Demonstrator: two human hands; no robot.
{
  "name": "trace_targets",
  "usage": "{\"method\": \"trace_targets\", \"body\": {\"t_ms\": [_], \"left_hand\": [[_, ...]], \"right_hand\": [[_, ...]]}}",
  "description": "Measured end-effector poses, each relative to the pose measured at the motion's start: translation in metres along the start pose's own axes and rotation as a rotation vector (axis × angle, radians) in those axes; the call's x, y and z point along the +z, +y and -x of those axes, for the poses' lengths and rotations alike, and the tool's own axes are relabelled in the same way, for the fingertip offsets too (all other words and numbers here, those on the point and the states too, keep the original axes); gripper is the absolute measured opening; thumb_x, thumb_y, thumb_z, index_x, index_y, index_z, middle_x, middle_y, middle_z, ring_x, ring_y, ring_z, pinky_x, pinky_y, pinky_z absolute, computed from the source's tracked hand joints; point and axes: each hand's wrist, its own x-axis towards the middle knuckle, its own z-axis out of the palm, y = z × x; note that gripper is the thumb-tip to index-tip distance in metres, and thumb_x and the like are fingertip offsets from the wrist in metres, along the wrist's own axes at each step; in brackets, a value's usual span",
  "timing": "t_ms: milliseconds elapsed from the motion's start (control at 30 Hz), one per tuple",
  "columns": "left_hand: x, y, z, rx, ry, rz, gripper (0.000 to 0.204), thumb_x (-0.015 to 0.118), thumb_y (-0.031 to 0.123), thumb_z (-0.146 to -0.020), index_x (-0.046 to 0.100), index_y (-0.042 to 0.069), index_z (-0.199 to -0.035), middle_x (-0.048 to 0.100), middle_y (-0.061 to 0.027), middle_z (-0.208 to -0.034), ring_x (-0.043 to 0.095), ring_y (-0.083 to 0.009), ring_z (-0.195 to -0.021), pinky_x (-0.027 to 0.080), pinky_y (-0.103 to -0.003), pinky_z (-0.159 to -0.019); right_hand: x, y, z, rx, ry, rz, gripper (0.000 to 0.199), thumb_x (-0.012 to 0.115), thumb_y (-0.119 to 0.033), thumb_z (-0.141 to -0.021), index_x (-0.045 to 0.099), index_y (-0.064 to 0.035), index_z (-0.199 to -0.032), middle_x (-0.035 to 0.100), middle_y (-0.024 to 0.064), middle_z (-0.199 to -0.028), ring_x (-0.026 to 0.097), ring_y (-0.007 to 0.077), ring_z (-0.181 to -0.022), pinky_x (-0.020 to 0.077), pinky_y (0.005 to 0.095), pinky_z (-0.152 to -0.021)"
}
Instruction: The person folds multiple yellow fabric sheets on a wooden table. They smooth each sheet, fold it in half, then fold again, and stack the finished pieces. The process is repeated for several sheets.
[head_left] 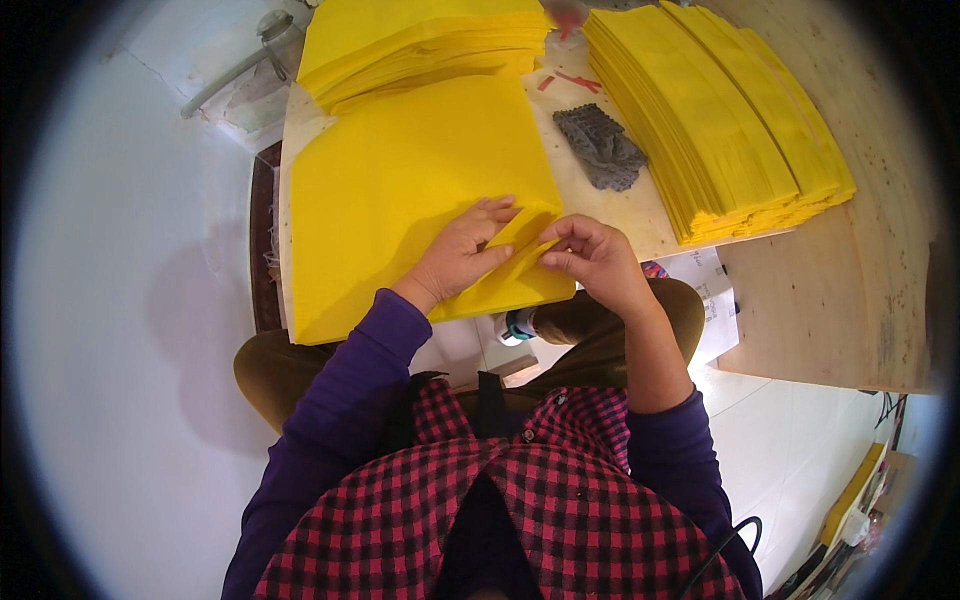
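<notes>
A large yellow sheet of cloth-like material (390, 180) lies on the table in front of me, its near right part folded up into a raised flap (522, 240). My left hand (462, 248) is closed on the left side of this flap, thumb and fingers on either side of the material. At the flap's right edge, my right hand (598, 262) pinches the yellow material between thumb and fingertips. Some fingertips of both hands are partly hidden by the folds.
Behind the sheet rises a thick stack of yellow sheets (420, 45). Long yellow folded stacks (700, 110) stand at the right, beside a crumpled dark grey cloth (602, 147). Red scraps (578, 82) lie near it. A clear bottle (280, 40) is at the far left.
</notes>
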Motion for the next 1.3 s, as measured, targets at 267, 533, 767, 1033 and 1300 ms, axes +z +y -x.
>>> {"method": "trace_targets", "body": {"t_ms": [267,533,767,1033,1300], "left_hand": [[0.001,0.000,0.000,-0.007,-0.003,0.007,0.026,0.064,0.012,-0.084,0.066,0.000,-0.107,0.059,-0.0194,-0.125,0.044,-0.0332,-0.131,0.032,-0.041,-0.109],[0.000,0.003,-0.001,-0.002,-0.010,-0.009,0.027,0.063,0.012,-0.085,0.065,0.000,-0.110,0.059,-0.0191,-0.126,0.045,-0.0322,-0.131,0.030,-0.042,-0.111],[0.000,0.004,-0.001,0.001,-0.008,-0.016,0.027,0.063,0.013,-0.086,0.064,-0.001,-0.110,0.059,-0.0186,-0.125,0.046,-0.0323,-0.130,0.030,-0.042,-0.111],[0.000,0.003,-0.001,0.005,0.001,-0.017,0.026,0.064,0.012,-0.085,0.065,-0.001,-0.107,0.061,-0.0186,-0.122,0.045,-0.0336,-0.130,0.032,-0.042,-0.109],[0.000,0.001,-0.001,0.012,0.001,-0.011,0.023,0.064,0.011,-0.085,0.065,-0.002,-0.103,0.061,-0.0186,-0.121,0.046,-0.0337,-0.130,0.032,-0.042,-0.109]], "right_hand": [[-0.004,0.004,0.002,0.012,0.044,0.118,0.020,0.067,0.007,-0.080,0.063,-0.0014,-0.097,0.062,-0.0017,-0.092,0.057,0.0058,-0.077,0.0484,0.0215,-0.072],[-0.012,0.005,0.007,-0.008,0.072,0.361,0.018,0.070,0.006,-0.075,0.064,-0.0012,-0.091,0.060,0.0011,-0.087,0.057,0.0098,-0.072,0.0485,0.0230,-0.067],[-0.019,0.018,0.005,-0.108,0.056,0.436,0.016,0.069,0.008,-0.074,0.064,-0.0016,-0.086,0.056,0.0003,-0.089,0.056,0.0099,-0.077,0.0464,0.0228,-0.066],[-0.014,0.010,0.000,-0.175,0.041,0.422,0.013,0.065,0.009,-0.077,0.063,0.0012,-0.088,0.057,0.0041,-0.088,0.057,0.0131,-0.078,0.0461,0.0233,-0.067],[-0.011,0.008,-0.001,-0.163,0.042,0.368,0.020,0.058,0.013,-0.078,0.065,0.0005,-0.091,0.060,0.0017,-0.096,0.058,0.0093,-0.083,0.0457,0.0206,-0.068]]}}
